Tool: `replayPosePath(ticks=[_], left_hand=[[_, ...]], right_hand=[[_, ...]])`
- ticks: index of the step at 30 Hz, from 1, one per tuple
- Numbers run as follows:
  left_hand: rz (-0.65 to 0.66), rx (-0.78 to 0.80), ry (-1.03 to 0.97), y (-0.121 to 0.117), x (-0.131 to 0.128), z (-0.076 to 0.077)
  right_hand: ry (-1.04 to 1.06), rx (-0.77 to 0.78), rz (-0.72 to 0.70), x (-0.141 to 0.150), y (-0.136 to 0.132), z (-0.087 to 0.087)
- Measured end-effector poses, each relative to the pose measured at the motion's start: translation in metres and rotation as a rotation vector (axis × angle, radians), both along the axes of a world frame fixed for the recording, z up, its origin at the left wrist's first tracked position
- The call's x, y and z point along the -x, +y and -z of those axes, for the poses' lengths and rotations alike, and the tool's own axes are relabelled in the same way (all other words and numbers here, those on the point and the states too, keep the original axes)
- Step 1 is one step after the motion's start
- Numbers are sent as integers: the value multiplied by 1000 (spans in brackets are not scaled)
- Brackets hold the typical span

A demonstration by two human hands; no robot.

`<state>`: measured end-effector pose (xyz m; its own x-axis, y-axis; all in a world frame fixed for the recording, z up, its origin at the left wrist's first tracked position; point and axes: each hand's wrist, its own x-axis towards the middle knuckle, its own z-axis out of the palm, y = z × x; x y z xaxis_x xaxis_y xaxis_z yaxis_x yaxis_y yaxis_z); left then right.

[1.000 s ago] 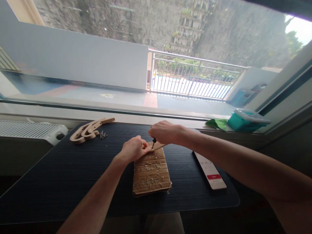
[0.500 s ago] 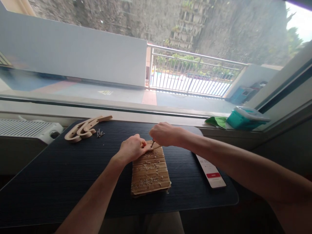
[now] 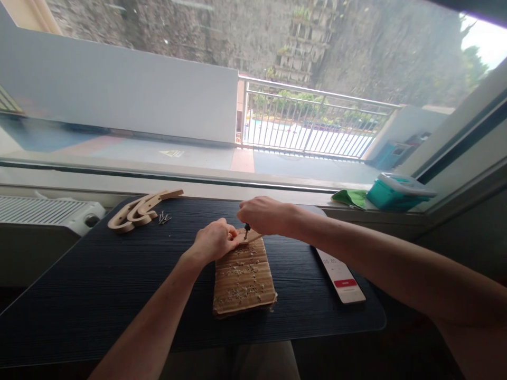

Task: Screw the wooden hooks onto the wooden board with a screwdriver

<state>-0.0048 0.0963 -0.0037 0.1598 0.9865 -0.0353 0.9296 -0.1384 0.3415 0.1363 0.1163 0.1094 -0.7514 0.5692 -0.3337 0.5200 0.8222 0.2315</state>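
My right hand (image 3: 257,214) is closed around a screwdriver (image 3: 247,228), its handle mostly hidden in the fist. The screwdriver points down, its tip at a screw on a pale wooden piece (image 3: 249,238). My left hand (image 3: 216,240) pinches the left end of that wooden piece, pressing it against the far end of a corrugated cardboard block (image 3: 243,279). Many small holes pit the cardboard. The part of the wooden piece under my left fingers is hidden.
Curved wooden hooks (image 3: 138,211) lie at the table's far left, beside several loose screws (image 3: 163,217). A phone (image 3: 343,279) lies to the right of the cardboard. On the windowsill sit a green cloth (image 3: 350,198) and a teal lidded box (image 3: 398,192). A radiator (image 3: 47,211) stands left of the table (image 3: 130,285).
My right hand turns slightly at the wrist on the screwdriver, whose shaft tilted and then came more upright. My left hand keeps its hold on the wooden piece. The view shifts a little.
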Motion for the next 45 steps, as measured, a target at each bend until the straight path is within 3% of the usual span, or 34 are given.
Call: replayPosePath(ticks=[4,21,28,33,42,45], left_hand=[[16,-5,-25,0,0,0],[8,-5,9,2,0,2],[11,-22,-5,2,0,3],[21,-15,-12,1,1,3],[25,-14,-12,4,0,4],[40,-84,-121,2,4,11]], right_hand=[[4,-30,-48,3,3,7],[-67,-69,154,6,10,14],[-74,-50,-7,3,4,2],[-93,-46,-84,2,3,8],[-58,-8,30,6,14,15],[-31,1,103,5,17,15]])
